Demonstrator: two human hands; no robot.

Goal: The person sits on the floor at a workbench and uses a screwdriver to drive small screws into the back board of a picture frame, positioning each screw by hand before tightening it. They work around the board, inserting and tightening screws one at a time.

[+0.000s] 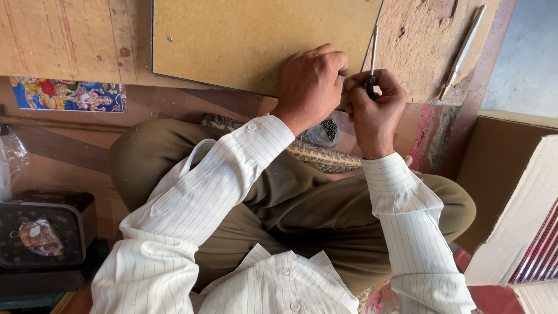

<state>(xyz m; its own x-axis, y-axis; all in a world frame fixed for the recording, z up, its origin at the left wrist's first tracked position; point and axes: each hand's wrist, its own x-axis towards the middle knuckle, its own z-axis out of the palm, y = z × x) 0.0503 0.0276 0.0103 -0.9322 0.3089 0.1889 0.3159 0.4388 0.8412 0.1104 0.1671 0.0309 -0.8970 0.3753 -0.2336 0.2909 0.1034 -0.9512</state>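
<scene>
**Hands at the near edge of a backing board**

The left hand presses down on the brown backing board lying on the worktop, fingers curled over its near edge. The right hand is closed around a small dark-handled tool at that same edge. One pin shows in the board already; how much edge remains is unclear. A second metal tool lies apart to the right, a colourful picture to the left
</scene>
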